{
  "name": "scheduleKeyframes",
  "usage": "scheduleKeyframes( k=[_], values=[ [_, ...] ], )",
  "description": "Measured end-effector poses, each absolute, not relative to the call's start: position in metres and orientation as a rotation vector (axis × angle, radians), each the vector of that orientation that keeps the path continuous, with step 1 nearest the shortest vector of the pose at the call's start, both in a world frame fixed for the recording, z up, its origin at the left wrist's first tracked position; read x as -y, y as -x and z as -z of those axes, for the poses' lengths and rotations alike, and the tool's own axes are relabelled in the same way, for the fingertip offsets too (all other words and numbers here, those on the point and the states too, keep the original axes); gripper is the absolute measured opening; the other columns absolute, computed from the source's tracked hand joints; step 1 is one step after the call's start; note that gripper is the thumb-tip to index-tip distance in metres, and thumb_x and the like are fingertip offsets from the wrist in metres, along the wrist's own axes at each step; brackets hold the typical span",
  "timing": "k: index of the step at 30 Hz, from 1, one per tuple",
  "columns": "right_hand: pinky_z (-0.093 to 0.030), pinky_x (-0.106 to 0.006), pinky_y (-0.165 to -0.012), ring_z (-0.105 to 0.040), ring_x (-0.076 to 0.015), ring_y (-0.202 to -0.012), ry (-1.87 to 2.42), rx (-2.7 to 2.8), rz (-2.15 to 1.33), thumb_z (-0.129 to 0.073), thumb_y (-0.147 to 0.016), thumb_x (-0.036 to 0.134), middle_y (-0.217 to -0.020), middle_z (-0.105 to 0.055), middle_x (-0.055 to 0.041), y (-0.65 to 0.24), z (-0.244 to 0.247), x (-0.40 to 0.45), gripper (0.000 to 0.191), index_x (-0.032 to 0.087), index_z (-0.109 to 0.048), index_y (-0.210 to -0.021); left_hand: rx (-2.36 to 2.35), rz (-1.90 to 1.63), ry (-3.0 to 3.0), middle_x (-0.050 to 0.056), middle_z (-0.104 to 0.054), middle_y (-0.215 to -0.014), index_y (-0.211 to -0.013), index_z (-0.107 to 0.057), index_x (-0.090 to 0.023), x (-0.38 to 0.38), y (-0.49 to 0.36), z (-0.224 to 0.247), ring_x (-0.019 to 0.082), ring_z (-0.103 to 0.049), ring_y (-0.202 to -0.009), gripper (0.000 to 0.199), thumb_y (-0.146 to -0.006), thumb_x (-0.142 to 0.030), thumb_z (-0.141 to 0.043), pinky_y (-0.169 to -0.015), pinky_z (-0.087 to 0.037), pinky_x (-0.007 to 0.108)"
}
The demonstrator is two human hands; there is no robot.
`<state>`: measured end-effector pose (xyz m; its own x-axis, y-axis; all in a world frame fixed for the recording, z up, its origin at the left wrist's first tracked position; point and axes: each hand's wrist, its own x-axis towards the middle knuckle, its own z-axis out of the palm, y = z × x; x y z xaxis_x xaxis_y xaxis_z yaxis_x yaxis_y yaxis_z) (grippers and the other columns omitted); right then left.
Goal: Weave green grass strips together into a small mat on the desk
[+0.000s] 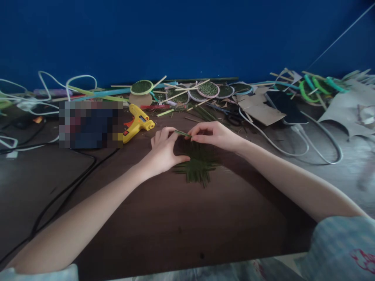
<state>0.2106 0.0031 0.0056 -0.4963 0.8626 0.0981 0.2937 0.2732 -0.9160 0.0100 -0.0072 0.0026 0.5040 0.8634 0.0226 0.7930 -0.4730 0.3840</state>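
A woven mat of green leaf strips (pixel 197 166) lies on the dark brown table (pixel 175 226), its strip ends sticking out around the edges. Above its far side, my right hand (pixel 209 133) pinches a thin green strip (pixel 182 133) between thumb and fingers. My left hand (pixel 164 151) is at the mat's left, its thumb stretched to the weave and its fingers apart from the thumb, reaching up to the left end of the strip. Whether the left fingers grip the strip is too small to tell.
A yellow glue gun (pixel 137 123) lies beyond my left hand. Round woven pieces (pixel 208 89), loose sticks and scissors (pixel 234 118) line the blue wall. A phone (pixel 286 107) with a white cable is at the right; black cables (pixel 63 195) run along the left.
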Motion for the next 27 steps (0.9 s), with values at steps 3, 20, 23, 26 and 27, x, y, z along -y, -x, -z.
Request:
scheduleKeyframes(
  k=[3, 20, 23, 26, 27],
  values=[
    [-0.044, -0.031, -0.076, -0.059, -0.0164, -0.083, 1.035, 1.957, -1.071, -0.057, -0.077, 0.034, -0.091, -0.065, -0.0049, -0.210, -0.006, -0.001, 0.018, 0.017, -0.062, -0.080, -1.391, -0.306, -2.417, 0.007, -0.038, -0.116, -0.111, -0.051, -0.022, 0.006, -0.010, -0.001, 0.031, -0.035, -0.111, 0.054, -0.066, -0.045, -0.069, -0.091, -0.033, 0.046],
    [-0.039, -0.028, -0.071, -0.054, -0.0135, -0.077, 1.068, 2.109, -0.681, -0.047, -0.083, 0.026, -0.088, -0.065, -0.0049, -0.205, -0.002, 0.003, 0.013, 0.016, -0.056, -0.081, -1.471, -0.506, -2.539, 0.007, -0.046, -0.101, -0.094, -0.046, -0.015, 0.010, -0.009, 0.007, 0.027, -0.045, -0.098, 0.053, -0.058, -0.039, -0.077, -0.079, -0.038, 0.039],
    [-0.039, -0.029, -0.073, -0.054, -0.0155, -0.083, 1.123, 1.965, -0.550, -0.051, -0.080, 0.025, -0.083, -0.063, -0.0053, -0.205, -0.005, 0.003, 0.012, 0.016, -0.058, -0.077, -1.482, -0.523, -2.640, 0.007, -0.046, -0.097, -0.092, -0.046, -0.014, 0.016, -0.010, 0.004, 0.027, -0.045, -0.096, 0.050, -0.060, -0.039, -0.076, -0.077, -0.038, 0.039],
    [-0.037, -0.025, -0.055, -0.049, -0.0104, -0.056, 1.295, 1.873, -0.720, -0.054, -0.078, 0.030, -0.058, -0.055, 0.0009, -0.207, -0.011, 0.004, 0.016, 0.015, -0.059, -0.075, -1.499, -0.523, -2.760, 0.009, -0.046, -0.097, -0.094, -0.046, -0.014, 0.024, -0.012, -0.002, 0.028, -0.046, -0.095, 0.051, -0.061, -0.039, -0.076, -0.076, -0.039, 0.039],
    [-0.035, -0.024, -0.051, -0.046, -0.0087, -0.049, 1.343, 1.871, -0.807, -0.055, -0.077, 0.031, -0.053, -0.052, 0.0027, -0.208, -0.013, 0.004, 0.017, 0.015, -0.059, -0.074, -1.507, -0.515, -2.805, 0.010, -0.046, -0.098, -0.095, -0.046, -0.013, 0.026, -0.013, -0.004, 0.029, -0.046, -0.095, 0.051, -0.062, -0.039, -0.075, -0.076, -0.039, 0.039]
  ],
)
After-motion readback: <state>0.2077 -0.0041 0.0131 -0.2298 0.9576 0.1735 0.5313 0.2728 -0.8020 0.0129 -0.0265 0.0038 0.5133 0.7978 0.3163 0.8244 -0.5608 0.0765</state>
